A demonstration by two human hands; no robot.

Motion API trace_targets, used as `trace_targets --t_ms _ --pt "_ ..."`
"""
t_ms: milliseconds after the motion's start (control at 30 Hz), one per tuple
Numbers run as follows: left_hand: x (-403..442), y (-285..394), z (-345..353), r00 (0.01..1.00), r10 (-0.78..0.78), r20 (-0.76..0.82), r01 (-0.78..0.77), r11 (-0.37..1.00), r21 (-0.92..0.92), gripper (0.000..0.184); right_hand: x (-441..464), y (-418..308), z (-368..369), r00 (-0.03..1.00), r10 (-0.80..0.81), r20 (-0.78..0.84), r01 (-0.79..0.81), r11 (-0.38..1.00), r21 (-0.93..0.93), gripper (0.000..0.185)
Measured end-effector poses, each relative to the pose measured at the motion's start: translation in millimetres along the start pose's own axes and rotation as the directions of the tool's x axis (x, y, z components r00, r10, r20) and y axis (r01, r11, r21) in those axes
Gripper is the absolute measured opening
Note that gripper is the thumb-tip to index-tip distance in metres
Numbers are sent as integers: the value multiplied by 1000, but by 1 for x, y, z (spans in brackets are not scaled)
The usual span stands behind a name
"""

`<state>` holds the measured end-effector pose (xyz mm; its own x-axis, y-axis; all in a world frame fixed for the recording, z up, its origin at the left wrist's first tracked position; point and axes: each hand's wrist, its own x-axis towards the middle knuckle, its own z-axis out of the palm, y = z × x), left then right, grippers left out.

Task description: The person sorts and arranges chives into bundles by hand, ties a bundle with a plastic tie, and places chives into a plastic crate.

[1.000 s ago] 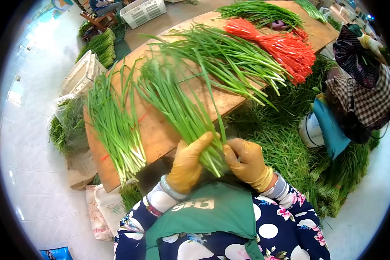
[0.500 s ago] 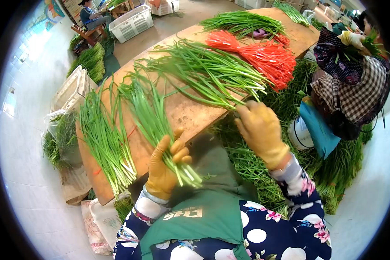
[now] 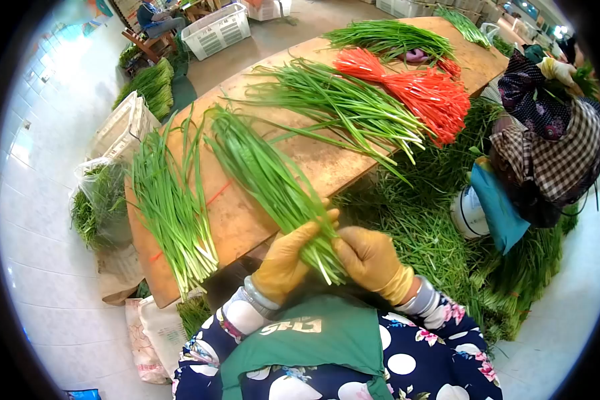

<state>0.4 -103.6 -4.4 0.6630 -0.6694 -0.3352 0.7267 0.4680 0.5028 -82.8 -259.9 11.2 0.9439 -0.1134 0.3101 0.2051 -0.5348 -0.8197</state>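
Both of my hands wear yellow gloves. My left hand [image 3: 288,259] is wrapped round the lower part of a bunch of green stalks [image 3: 267,177], whose leaves spread over the wooden table [image 3: 240,223]. Against the right side of the same bunch, near its pale ends, my right hand [image 3: 372,263] is closed on the stalks. A second bunch [image 3: 173,207] lies at the table's left end. Further right lies a loose pile of stalks [image 3: 347,100], beside a bundle of red ties [image 3: 420,93].
More greens [image 3: 390,37] lie at the table's far side. Cut leaves [image 3: 420,213] cover the floor at the right, near a white bucket [image 3: 470,213] and a co-worker [image 3: 553,147]. A white crate [image 3: 217,33] stands behind, another crate [image 3: 123,127] at the left.
Half a second ago my right hand was at the ends of the loose pile; now it is back against the bunch in my left hand. That bunch looks fuller.
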Motion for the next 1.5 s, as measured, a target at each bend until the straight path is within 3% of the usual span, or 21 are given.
trace_targets --t_ms 133,200,267,300,333,400,433,500,567,600,700,767,800,833,900,967,1067,1200,1367,1433,1500 --pt "-2 -6 14 1000 3 -24 -1 996 92 35 -25 8 12 983 150 -109 -119 961 249 21" --pt "-1 -4 9 996 27 -79 -21 997 79 31 -45 24 7 835 542 93 -486 649 585 24" --pt "0 3 7 990 67 -125 -69 998 -13 23 -71 68 -17 792 601 105 -610 782 125 30" --pt "-1 7 5 996 44 -78 -49 997 -64 25 -73 77 -34 751 642 154 -556 741 -376 32" --pt "-2 10 1 1000 -11 -22 8 993 -114 26 -71 87 -44 677 719 157 -501 607 -617 28" --pt "-6 16 0 997 -72 30 75 987 -142 34 -67 106 -65 507 847 158 -160 273 -949 24" --pt "-4 17 -4 997 -73 29 77 987 -139 34 -47 92 -76 663 741 112 -188 309 -932 23" --pt "1 19 -10 984 -90 151 131 948 -291 40 3 54 -86 980 196 -25 -151 664 -733 20" --pt "-1 23 2 990 -80 118 110 953 -282 43 53 39 -83 979 -182 -88 65 697 -714 18" --pt "0 23 -2 986 -60 154 104 951 -293 42 74 41 -77 965 -248 -85 100 649 -754 18" --pt "-10 33 1 991 -4 135 41 962 -270 41 111 62 -64 992 -125 -4 60 505 -861 22" --pt "-16 41 -3 990 108 90 -80 959 -273 38 120 70 -64 997 -59 -40 14 713 -701 17" --pt "-16 43 -6 977 116 178 -52 942 -331 35 122 66 -66 997 -41 -61 -5 793 -609 15" --pt "-16 43 -7 978 117 175 -54 943 -329 35 117 52 -67 990 -91 -106 3 773 -635 16" --pt "-12 36 -9 995 86 -40 -91 987 -135 33 102 35 -58 952 -211 -220 60 838 -543 17" --pt "-2 23 -9 998 1 55 8 987 -161 30 77 16 -49 987 160 -10 -160 985 -61 19" --pt "6 7 -10 989 -13 147 39 985 -171 34 35 -3 -19 963 206 174 -239 951 197 18" --pt "6 10 0 982 -59 180 85 986 -140 33 -2 1 14 986 135 97 -155 960 235 16" --pt "-7 28 14 975 122 186 -92 982 -165 26 -5 -15 -35 879 164 448 -186 983 5 16" --pt "-14 47 21 968 242 62 -214 933 -289 24 8 7 -65 920 -69 385 145 975 -170 14" --pt "-11 58 7 974 196 116 -144 926 -349 23 43 24 -98 985 -141 100 171 881 -442 14"
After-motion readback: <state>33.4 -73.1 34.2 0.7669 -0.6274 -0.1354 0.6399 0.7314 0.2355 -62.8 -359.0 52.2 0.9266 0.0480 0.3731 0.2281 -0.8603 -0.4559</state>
